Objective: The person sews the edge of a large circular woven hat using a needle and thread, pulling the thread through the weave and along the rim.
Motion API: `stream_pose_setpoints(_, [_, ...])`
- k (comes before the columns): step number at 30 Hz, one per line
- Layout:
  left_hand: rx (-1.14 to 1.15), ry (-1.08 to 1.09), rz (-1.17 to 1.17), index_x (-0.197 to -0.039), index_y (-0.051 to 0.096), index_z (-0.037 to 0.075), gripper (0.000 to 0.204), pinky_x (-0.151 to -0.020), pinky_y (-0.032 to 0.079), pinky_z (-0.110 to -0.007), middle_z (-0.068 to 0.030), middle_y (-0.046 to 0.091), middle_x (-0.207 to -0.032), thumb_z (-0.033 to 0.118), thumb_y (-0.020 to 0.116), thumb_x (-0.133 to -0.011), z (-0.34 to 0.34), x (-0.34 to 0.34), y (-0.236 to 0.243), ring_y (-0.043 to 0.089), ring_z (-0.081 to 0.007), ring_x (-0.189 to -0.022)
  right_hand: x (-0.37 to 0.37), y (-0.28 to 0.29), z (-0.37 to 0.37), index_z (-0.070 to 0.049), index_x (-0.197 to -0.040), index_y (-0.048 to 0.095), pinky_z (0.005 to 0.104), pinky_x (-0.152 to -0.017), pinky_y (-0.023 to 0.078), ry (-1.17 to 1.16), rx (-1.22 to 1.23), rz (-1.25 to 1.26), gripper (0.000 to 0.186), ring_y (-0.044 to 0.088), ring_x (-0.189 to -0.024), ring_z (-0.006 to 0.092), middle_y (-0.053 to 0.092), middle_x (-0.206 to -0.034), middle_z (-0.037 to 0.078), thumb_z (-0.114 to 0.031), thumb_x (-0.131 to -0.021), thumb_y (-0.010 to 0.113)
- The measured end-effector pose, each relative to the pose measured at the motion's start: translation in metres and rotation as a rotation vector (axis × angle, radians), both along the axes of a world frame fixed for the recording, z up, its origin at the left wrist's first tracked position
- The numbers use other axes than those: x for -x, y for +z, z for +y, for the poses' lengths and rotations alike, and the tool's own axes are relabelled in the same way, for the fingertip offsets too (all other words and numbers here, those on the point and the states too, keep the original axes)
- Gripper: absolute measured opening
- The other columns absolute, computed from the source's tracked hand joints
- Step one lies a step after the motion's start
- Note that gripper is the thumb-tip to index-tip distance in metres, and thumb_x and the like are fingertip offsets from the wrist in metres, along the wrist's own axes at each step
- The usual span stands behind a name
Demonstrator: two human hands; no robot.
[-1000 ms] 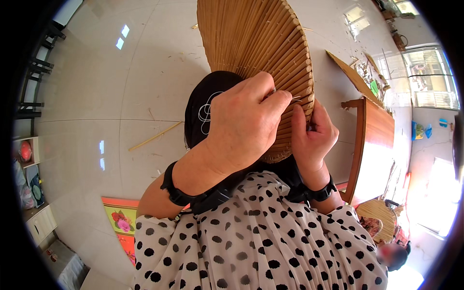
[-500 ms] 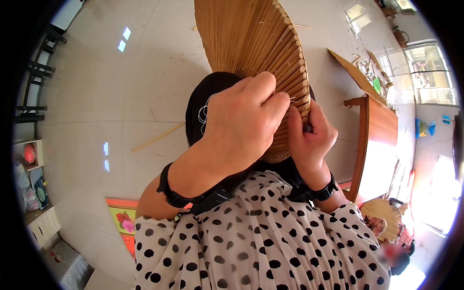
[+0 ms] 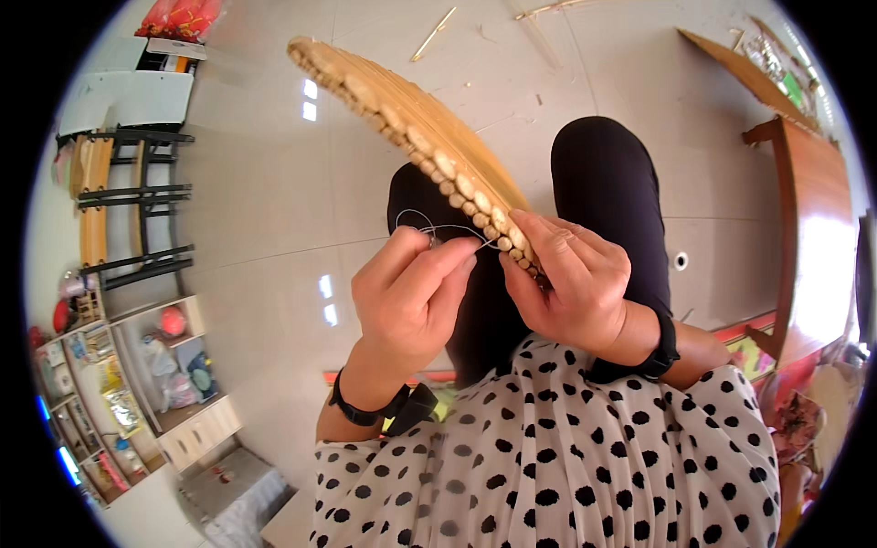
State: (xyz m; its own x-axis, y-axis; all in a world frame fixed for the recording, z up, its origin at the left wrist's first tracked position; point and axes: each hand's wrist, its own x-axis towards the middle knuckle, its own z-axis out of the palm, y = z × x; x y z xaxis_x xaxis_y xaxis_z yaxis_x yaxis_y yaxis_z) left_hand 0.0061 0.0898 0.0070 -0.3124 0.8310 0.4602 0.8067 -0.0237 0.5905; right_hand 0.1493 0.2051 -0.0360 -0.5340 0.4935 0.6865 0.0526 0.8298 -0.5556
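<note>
A stiff, fan-shaped piece of tan plant stalks [image 3: 457, 137] is held tilted above my lap, its thick edge of round cut stalk ends toward me. My right hand [image 3: 575, 283] pinches the near end of that edge between thumb and fingers. Just left of it, my left hand [image 3: 409, 283] is closed on a thin pale thread [image 3: 448, 226]. The thread loops over the fingers and runs to the stalk ends beside my right thumb. Whether a needle is in the left fingertips I cannot tell.
My dark-trousered knees [image 3: 607, 173] lie below the work. A wooden table [image 3: 808, 228] stands at right, folded black-framed stools [image 3: 137, 201] and a shelf unit [image 3: 164, 365] at left. Loose stalk bits [image 3: 434, 35] and a small white roll [image 3: 680, 261] are on the floor.
The stalk piece has swung so its cut edge faces me and leans to the left. My left hand has drawn back left from it with the thread; the right still grips the edge.
</note>
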Motion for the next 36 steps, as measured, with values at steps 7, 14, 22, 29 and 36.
stream_pose_setpoints(7, [0.163, 0.015, -0.029, -0.094, 0.069, 0.000, 0.020, -0.047, 0.040, -0.026, -0.0069, 0.056, -0.071, -0.008, 0.072, -0.077, -0.010, -0.003, 0.012, 0.053, -0.0152, -0.054, -0.005, -0.005, 0.005, 0.005, -0.105, 0.066, 0.0323, -0.063, 0.059, 0.159, 0.126, 0.028, 0.040, 0.070, -0.072, 0.0292, 0.070, -0.092, 0.017, -0.009, -0.070, 0.077])
stream_pose_setpoints(14, [0.202, 0.029, -0.045, -0.096, 0.068, 0.000, 0.022, -0.050, 0.042, -0.026, -0.0083, 0.059, -0.071, -0.009, 0.073, -0.077, -0.013, -0.006, 0.004, 0.055, -0.0165, -0.056, -0.010, -0.014, 0.015, 0.005, -0.106, 0.066, 0.0345, -0.067, 0.060, 0.261, 0.159, 0.037, 0.044, 0.071, -0.076, 0.0304, 0.069, -0.096, 0.019, -0.016, -0.069, 0.081])
stream_pose_setpoints(22, [0.262, 0.017, 0.012, -0.095, 0.068, 0.002, 0.023, -0.049, 0.041, -0.025, -0.0071, 0.058, -0.071, -0.008, 0.075, -0.076, -0.010, -0.002, 0.017, 0.054, -0.0163, -0.055, -0.009, -0.015, 0.022, 0.004, -0.103, 0.067, 0.0335, -0.064, 0.059, 0.307, 0.216, 0.090, 0.041, 0.070, -0.077, 0.0287, 0.067, -0.095, 0.017, -0.018, -0.070, 0.079])
stream_pose_setpoints(29, [0.317, -0.009, 0.066, -0.096, 0.069, 0.004, 0.022, -0.050, 0.041, -0.025, -0.0069, 0.059, -0.074, -0.003, 0.077, -0.077, -0.011, 0.008, 0.021, 0.053, -0.0173, -0.056, -0.011, -0.021, 0.025, 0.005, -0.100, 0.068, 0.0342, -0.063, 0.060, 0.351, 0.263, 0.144, 0.039, 0.070, -0.071, 0.0297, 0.070, -0.095, 0.020, -0.024, -0.076, 0.077])
stream_pose_setpoints(36, [0.353, -0.010, 0.100, -0.096, 0.070, 0.004, 0.021, -0.052, 0.042, -0.025, -0.0074, 0.061, -0.077, -0.001, 0.078, -0.077, -0.012, 0.009, 0.028, 0.055, -0.0182, -0.059, -0.013, -0.024, 0.024, 0.005, -0.095, 0.067, 0.0317, -0.055, 0.056, 0.381, 0.337, 0.164, 0.034, 0.068, -0.065, 0.0273, 0.069, -0.091, 0.018, -0.022, -0.076, 0.076])
